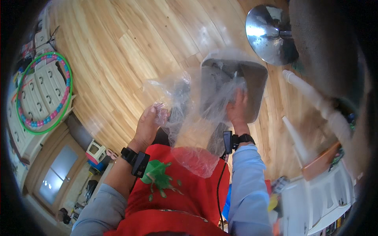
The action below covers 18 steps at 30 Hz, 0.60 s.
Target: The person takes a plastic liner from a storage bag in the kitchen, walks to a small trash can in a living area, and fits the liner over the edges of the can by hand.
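A clear bag (189,114) is gripped at its left edge by the left hand (149,125). The right hand (237,108) is closed on the grey bin (252,84), held above the floor (130,51) with the bag draped between.

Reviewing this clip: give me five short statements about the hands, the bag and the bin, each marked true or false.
1. The left hand grips the clear plastic bag. True.
2. The right hand rests on the grey bin. True; it is at the bin's rim, with the bag film about it.
3. The bin stands on a table. False; it is held up over the wooden floor.
4. The hoop at the left lies flat on the floor. False; the green hoop with pink and blue beads leans against a cream drawer unit.
5. The person wears a red apron. True.
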{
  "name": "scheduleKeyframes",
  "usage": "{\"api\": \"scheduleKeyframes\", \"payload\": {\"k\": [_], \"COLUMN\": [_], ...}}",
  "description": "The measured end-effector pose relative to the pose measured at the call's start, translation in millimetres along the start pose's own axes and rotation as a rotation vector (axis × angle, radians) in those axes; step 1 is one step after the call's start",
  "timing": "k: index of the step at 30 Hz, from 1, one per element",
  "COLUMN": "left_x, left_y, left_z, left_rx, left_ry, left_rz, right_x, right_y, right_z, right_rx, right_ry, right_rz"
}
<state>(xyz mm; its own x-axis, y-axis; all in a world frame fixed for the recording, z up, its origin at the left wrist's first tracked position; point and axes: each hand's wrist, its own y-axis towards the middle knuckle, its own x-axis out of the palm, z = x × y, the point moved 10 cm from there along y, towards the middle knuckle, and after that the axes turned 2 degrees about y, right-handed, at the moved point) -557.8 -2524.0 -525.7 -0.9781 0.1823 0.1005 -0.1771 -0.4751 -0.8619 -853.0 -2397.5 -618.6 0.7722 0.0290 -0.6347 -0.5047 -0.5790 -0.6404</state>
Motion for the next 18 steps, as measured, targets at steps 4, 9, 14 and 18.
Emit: {"api": "scheduleKeyframes", "payload": {"k": [4,9,14,18], "left_x": [4,8,28,63], "left_y": [-8,-22,-31,-33], "left_z": [-6,-27,-24,-8], "left_rx": [0.065,0.013,-0.029,-0.029], "left_ry": [0.033,0.004,-0.068,-0.105], "left_rz": [-0.044,-0.034,-0.047,-0.123], "right_x": [-15,-49,-51,-41], "right_y": [-10,-72,-127,-97], "right_z": [18,-12,-44,-37], "right_rx": [-0.073,0.094,-0.082,-0.213], "right_ry": [-0.024,0.746,0.431,0.263], "right_rz": [0.022,-0.186,-0.305,-0.097]}}
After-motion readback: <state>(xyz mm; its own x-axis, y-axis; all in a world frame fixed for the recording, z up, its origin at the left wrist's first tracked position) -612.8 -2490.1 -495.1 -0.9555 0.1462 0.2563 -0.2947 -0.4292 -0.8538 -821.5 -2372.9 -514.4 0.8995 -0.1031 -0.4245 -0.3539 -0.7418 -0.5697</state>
